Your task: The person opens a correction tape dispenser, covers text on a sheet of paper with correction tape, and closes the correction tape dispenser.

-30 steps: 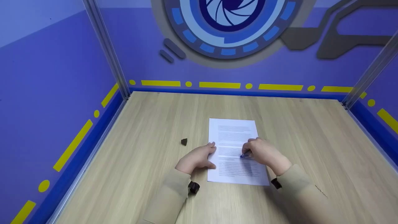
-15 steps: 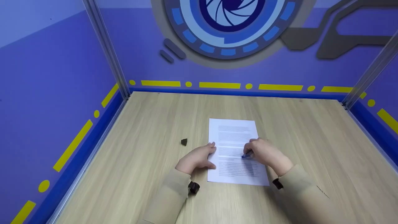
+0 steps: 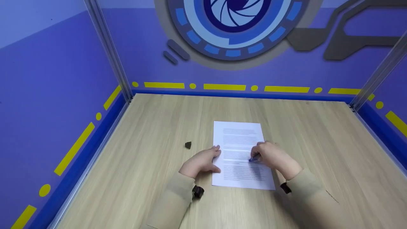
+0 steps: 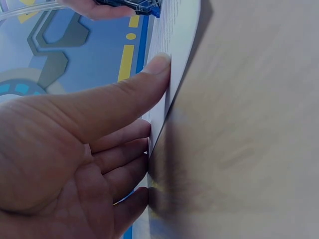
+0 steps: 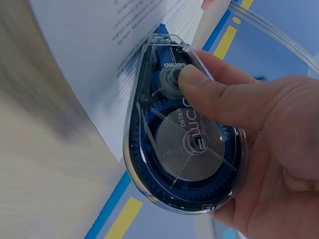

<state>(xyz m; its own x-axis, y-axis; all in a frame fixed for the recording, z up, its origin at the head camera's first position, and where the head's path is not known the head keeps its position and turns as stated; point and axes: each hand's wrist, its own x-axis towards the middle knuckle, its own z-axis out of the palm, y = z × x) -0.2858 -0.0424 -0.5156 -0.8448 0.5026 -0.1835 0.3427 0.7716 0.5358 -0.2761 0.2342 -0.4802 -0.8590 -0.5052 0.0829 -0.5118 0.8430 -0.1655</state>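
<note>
A printed sheet of paper (image 3: 238, 136) lies flat on the wooden table. My left hand (image 3: 202, 161) rests at the sheet's left edge, its thumb and fingertips on the paper and fingers nearly straight, as the left wrist view of the hand (image 4: 99, 129) shows. In my right hand (image 3: 272, 156) I grip a correction tape (image 5: 184, 134) with a clear case and blue inner parts, thumb on one face. Its blue tip (image 5: 162, 30) points down at the printed lines, around the middle of the sheet; whether it touches the paper is hard to tell.
A small dark wedge-shaped piece (image 3: 188, 145) lies on the table (image 3: 152, 127) left of the sheet. Blue-purple panels (image 3: 143, 57) with yellow dashes wall the back and sides. Black bands (image 3: 197, 192) sit at both wrists.
My right hand has slid slightly to the right across the page with the correction tape. The left hand, the sheet and the dark piece have stayed put.
</note>
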